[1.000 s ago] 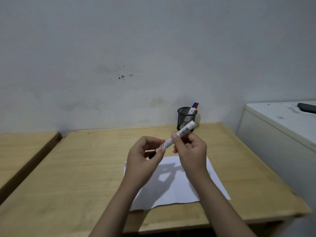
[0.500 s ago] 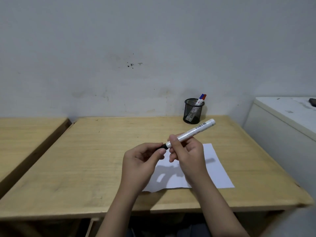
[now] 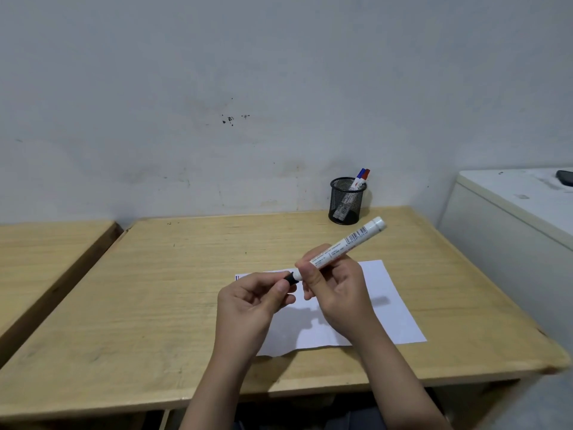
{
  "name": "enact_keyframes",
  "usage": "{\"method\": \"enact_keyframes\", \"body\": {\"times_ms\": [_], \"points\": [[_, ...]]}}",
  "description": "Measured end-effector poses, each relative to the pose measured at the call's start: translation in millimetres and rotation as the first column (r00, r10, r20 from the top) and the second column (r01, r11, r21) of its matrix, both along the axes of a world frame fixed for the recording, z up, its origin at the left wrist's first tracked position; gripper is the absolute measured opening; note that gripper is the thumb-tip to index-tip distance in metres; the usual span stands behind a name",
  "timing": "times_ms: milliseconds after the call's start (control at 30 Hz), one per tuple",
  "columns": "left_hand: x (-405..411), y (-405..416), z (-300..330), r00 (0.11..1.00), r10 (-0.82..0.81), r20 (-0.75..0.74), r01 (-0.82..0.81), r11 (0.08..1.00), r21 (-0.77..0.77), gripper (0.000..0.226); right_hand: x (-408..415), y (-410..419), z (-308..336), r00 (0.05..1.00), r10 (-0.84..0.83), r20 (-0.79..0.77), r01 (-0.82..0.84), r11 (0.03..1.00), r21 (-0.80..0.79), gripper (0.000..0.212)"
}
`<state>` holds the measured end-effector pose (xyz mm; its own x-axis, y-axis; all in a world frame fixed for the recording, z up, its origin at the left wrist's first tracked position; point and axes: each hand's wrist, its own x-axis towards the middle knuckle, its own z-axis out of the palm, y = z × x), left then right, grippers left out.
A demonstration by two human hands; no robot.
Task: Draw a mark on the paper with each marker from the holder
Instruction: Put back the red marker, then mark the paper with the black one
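A white marker (image 3: 347,243) with a barcode label is held slanted above the white paper (image 3: 390,308), its back end pointing up and to the right. My right hand (image 3: 338,290) grips its barrel. My left hand (image 3: 251,308) pinches the black cap end (image 3: 290,278) at the lower left. I cannot tell whether the cap is loosened. At the back of the table stands a black mesh holder (image 3: 345,201) with a blue marker (image 3: 360,174) and a red marker (image 3: 366,174) leaning inside.
The paper lies on a wooden table (image 3: 155,290) against a grey wall. A second wooden table (image 3: 37,252) stands to the left across a gap. A white cabinet (image 3: 511,218) on the right carries a dark object (image 3: 565,176).
The marker has tilted flatter, its back end swinging right and away from the holder. Both hands keep their hold and sit slightly lower over the paper. My view has shifted.
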<state>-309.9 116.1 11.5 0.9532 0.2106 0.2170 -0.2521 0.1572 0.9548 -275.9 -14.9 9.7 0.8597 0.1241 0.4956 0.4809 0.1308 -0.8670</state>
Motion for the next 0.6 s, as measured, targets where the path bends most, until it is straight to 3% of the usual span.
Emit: {"method": "enact_keyframes", "body": {"times_ms": [333, 500, 600], "points": [[9, -5, -11, 0.997, -0.012, -0.077, 0.007, 0.998, -0.063, 0.011, 6, -3, -9, 0.999, 0.032, -0.01, -0.032, 0.999, -0.001, 0.014], [19, 4, -25, 0.977, -0.029, -0.212, -0.009, 0.984, -0.178, 0.018, 18, -12, 0, 0.998, -0.053, 0.038, 0.052, 0.998, 0.044, 0.012], [29, 24, -25, 0.979, 0.068, -0.194, -0.091, 0.989, -0.114, 0.007, 30, -21, 4, 0.988, -0.153, 0.004, 0.152, 0.981, 0.118, 0.026]]}}
